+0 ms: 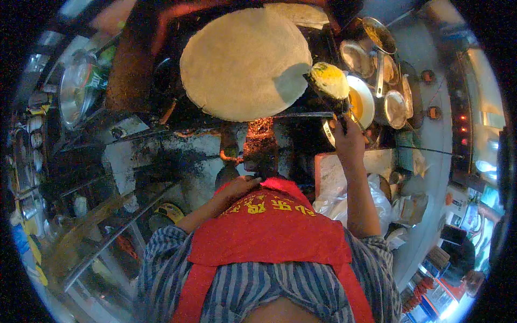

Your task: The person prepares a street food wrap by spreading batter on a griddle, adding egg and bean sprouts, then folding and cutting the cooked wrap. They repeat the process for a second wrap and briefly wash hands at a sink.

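Observation:
My right hand [348,131] grips the handle of a dark cooking tool. On its head rests an oval yellow food piece [329,78] with green specks, raised beside the right edge of a large, pale round disc [242,64]. The tool casts a shadow on the disc; whether this is a flatbread or a lid I cannot tell. Fire [260,128] glows just below the disc's near edge. My left hand [242,186] lies against the front of my red apron [266,238], and its fingertips are not clear. A white bowl of yellow-orange liquid [361,103] stands behind the right hand.
Several pans and bowls stand at the right, among them a long-handled pan [379,36]. A thin metal rod [305,115] lies along the disc's near side. Plastic bags [371,198] sit below my right forearm. A metal basin [76,91] is at the left. A person [460,254] is far right.

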The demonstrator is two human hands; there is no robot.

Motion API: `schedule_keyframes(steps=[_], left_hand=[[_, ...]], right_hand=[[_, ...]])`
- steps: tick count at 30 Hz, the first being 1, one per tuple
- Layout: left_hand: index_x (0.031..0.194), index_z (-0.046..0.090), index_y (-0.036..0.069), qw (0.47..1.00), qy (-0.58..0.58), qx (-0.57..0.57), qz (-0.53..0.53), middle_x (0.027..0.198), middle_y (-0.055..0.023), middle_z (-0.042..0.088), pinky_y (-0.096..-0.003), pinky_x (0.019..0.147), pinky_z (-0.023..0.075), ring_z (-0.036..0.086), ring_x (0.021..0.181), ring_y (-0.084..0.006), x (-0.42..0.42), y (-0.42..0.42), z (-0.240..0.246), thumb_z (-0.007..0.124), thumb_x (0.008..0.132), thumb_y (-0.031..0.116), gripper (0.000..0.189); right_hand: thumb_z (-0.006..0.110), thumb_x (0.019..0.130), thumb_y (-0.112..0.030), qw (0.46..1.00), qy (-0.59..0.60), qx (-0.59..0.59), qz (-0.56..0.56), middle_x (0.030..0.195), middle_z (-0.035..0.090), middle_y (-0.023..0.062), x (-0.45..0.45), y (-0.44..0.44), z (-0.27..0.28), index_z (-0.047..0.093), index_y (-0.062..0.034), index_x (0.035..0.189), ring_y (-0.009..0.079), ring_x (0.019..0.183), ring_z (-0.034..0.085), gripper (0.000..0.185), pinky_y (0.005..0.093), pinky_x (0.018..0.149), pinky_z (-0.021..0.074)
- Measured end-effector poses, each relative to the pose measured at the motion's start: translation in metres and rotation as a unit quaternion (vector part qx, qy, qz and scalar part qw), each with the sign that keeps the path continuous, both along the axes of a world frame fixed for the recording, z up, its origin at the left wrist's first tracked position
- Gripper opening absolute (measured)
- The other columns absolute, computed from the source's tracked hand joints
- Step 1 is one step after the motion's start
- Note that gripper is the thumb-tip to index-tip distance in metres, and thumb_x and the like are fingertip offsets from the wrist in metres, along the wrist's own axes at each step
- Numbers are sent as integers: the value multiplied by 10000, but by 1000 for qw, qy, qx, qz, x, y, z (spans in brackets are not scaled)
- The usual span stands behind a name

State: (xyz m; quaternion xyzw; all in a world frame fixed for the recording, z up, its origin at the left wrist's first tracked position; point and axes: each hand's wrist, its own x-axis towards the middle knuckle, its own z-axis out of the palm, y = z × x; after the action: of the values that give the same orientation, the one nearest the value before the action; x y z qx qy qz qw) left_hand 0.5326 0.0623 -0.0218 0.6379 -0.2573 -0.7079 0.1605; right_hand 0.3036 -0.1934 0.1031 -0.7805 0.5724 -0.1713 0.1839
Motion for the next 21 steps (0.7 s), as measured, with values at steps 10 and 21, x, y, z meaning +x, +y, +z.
schedule_keyframes(steps=[10,21], left_hand=[[1035,677,29,996,-40,4,-82,957,-111,681,-382,781,484,629,856,-244,2,2,-21,519,894,576,587],[1155,610,18,995,-32,-59,-74,1061,-170,658,-400,849,484,629,958,-299,25,3,28,501,946,454,496]], right_hand=[[593,902,-241,1000,-4,3,23,940,649,222,5,7,7,594,-24,1080,392,886,634,281,450,763,508],[621,868,-220,964,148,115,188,940,647,203,131,-23,39,638,-43,1059,374,880,633,261,431,774,513]])
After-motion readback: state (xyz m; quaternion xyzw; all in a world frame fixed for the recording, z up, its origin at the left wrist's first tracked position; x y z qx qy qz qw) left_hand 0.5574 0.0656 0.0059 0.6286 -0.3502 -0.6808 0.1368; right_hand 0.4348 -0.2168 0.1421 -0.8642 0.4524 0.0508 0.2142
